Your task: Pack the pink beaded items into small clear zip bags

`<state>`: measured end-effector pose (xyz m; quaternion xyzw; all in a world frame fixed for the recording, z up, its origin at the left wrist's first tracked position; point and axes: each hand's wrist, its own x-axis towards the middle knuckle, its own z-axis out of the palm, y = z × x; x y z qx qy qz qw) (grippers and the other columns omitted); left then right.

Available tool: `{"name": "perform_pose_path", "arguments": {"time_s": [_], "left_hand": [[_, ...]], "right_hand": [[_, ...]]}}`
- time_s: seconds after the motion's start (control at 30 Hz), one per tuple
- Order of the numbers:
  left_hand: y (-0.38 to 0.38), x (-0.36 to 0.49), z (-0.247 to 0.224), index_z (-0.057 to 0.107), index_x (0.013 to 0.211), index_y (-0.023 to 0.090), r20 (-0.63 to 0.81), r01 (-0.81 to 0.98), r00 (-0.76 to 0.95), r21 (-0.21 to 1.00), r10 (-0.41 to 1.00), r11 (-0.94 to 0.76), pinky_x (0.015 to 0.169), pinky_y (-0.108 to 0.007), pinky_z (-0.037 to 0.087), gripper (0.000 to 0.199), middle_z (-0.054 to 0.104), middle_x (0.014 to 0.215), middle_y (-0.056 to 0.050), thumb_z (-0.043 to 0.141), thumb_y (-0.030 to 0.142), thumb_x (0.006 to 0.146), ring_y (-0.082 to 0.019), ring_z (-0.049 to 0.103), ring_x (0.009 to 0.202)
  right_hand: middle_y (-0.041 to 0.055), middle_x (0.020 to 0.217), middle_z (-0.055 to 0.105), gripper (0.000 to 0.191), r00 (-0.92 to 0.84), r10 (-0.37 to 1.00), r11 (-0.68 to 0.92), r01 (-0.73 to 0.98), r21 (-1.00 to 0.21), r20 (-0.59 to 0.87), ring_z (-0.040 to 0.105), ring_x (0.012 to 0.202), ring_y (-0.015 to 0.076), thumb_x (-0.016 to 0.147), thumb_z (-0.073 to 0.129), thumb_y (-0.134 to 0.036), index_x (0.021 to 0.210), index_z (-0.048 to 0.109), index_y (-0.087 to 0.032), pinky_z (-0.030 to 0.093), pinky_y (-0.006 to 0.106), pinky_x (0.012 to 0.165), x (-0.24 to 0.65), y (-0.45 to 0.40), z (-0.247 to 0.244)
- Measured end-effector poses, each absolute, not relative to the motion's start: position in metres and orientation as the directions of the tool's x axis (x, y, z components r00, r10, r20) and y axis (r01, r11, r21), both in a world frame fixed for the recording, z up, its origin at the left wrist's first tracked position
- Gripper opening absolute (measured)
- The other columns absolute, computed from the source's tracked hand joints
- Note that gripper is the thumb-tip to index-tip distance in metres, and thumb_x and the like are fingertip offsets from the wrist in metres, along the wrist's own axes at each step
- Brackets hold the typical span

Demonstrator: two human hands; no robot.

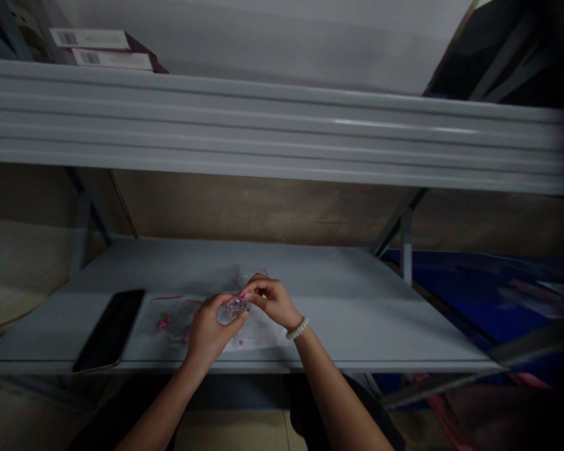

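My left hand (211,326) is curled round a small clear plastic container (235,305), gripping it between thumb and fingers. At the container's right edge, my right hand (270,300) has its thumb and fingertips pinched together; whatever is in the pinch is too small to make out. A pale beaded bracelet (297,329) circles my right wrist. Beneath and beside the hands lie clear plastic zip bags (164,300) with red strips. Small pink pieces (163,322) show in the left bag, and one tiny pink piece (241,342) lies below the container.
A dark tablet or phone (110,329) lies on the grey shelf (357,307), left of the bags, near the front edge. Overhead runs an upper metal shelf (282,131) carrying two flat boxes (113,59). Metal struts (407,244) stand at the sides.
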<state>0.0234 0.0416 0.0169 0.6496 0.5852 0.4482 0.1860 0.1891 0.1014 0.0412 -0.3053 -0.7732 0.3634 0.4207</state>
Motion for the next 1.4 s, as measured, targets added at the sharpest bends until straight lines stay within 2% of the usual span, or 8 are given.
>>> {"name": "perform_pose_path", "arguments": {"time_s": [0.1, 0.2, 0.3, 0.43, 1.03, 1.23, 1.33, 1.4], "left_hand": [[0.041, 0.023, 0.019, 0.064, 0.094, 0.021, 0.376, 0.597, -0.108, 0.765, 0.920, -0.243, 0.081, -0.032, 0.048, 0.026, 0.068, 0.093, -0.003, 0.067, 0.034, 0.071, -0.019, 0.062, 0.088], [0.041, 0.020, 0.020, 0.065, 0.094, 0.021, 0.378, 0.592, -0.133, 0.772, 0.916, -0.232, 0.081, -0.032, 0.049, 0.027, 0.069, 0.092, -0.003, 0.067, 0.035, 0.071, -0.019, 0.063, 0.087], [0.042, 0.017, 0.019, 0.064, 0.095, 0.021, 0.372, 0.596, -0.146, 0.773, 0.917, -0.219, 0.081, -0.032, 0.049, 0.027, 0.069, 0.093, -0.004, 0.066, 0.036, 0.072, -0.019, 0.063, 0.087], [0.042, 0.017, 0.018, 0.064, 0.095, 0.020, 0.376, 0.591, -0.129, 0.772, 0.917, -0.234, 0.084, -0.033, 0.048, 0.028, 0.068, 0.094, -0.004, 0.066, 0.036, 0.073, -0.020, 0.062, 0.089], [0.043, 0.019, 0.018, 0.064, 0.094, 0.021, 0.366, 0.590, -0.138, 0.777, 0.921, -0.220, 0.084, -0.033, 0.049, 0.027, 0.069, 0.094, -0.004, 0.067, 0.034, 0.071, -0.019, 0.063, 0.089], [0.043, 0.018, 0.017, 0.064, 0.095, 0.021, 0.376, 0.583, -0.131, 0.778, 0.917, -0.235, 0.084, -0.033, 0.049, 0.027, 0.068, 0.094, -0.004, 0.067, 0.034, 0.071, -0.019, 0.063, 0.089], [0.044, 0.016, 0.016, 0.064, 0.095, 0.021, 0.381, 0.588, -0.138, 0.774, 0.914, -0.234, 0.085, -0.034, 0.048, 0.027, 0.068, 0.094, -0.004, 0.066, 0.035, 0.072, -0.020, 0.063, 0.090], [0.044, 0.015, 0.015, 0.064, 0.094, 0.021, 0.385, 0.596, -0.142, 0.769, 0.912, -0.231, 0.084, -0.034, 0.049, 0.027, 0.069, 0.093, -0.004, 0.066, 0.036, 0.072, -0.020, 0.063, 0.089]], "right_hand": [[0.0049, 0.080, 0.064, 0.018, -0.470, 0.780, 0.524, 0.128, -0.842, 0.413, 0.058, 0.074, 0.0135, 0.084, 0.059, -0.030, 0.088, 0.071, -0.017, 0.045, 0.025, 0.068, 0.190, 0.101, 0.039], [0.0059, 0.081, 0.067, 0.012, -0.370, 0.840, 0.507, 0.275, -0.817, 0.397, 0.059, 0.074, 0.0142, 0.081, 0.061, -0.021, 0.084, 0.072, -0.016, 0.045, 0.025, 0.069, 0.191, 0.106, 0.028], [0.0048, 0.074, 0.068, 0.011, -0.419, 0.835, 0.540, 0.496, -0.680, 0.357, 0.058, 0.071, 0.0143, 0.073, 0.065, -0.009, 0.075, 0.073, -0.017, 0.043, 0.025, 0.069, 0.191, 0.110, 0.013], [0.0051, 0.075, 0.069, 0.016, -0.491, 0.818, 0.570, 0.624, -0.534, 0.300, 0.059, 0.072, 0.0149, 0.069, 0.064, -0.005, 0.074, 0.074, -0.017, 0.043, 0.024, 0.072, 0.188, 0.111, 0.000], [0.0098, 0.078, 0.069, 0.011, -0.427, 0.880, 0.474, 0.774, -0.420, 0.206, 0.062, 0.071, 0.0164, 0.072, 0.063, -0.013, 0.076, 0.073, -0.015, 0.042, 0.023, 0.065, 0.176, 0.104, 0.006], [0.0092, 0.075, 0.068, 0.012, -0.414, 0.882, 0.472, 0.757, -0.452, 0.226, 0.060, 0.066, 0.0154, 0.070, 0.062, -0.011, 0.073, 0.073, -0.014, 0.041, 0.023, 0.061, 0.173, 0.103, 0.006], [0.0059, 0.073, 0.067, 0.010, -0.376, 0.880, 0.475, 0.672, -0.568, 0.291, 0.060, 0.065, 0.0136, 0.068, 0.064, -0.010, 0.070, 0.072, -0.016, 0.042, 0.023, 0.062, 0.178, 0.105, 0.008], [0.0045, 0.069, 0.067, 0.007, -0.287, 0.904, 0.428, 0.578, -0.695, 0.318, 0.059, 0.064, 0.0129, 0.069, 0.064, -0.013, 0.068, 0.071, -0.015, 0.044, 0.023, 0.062, 0.182, 0.106, 0.011]]}}
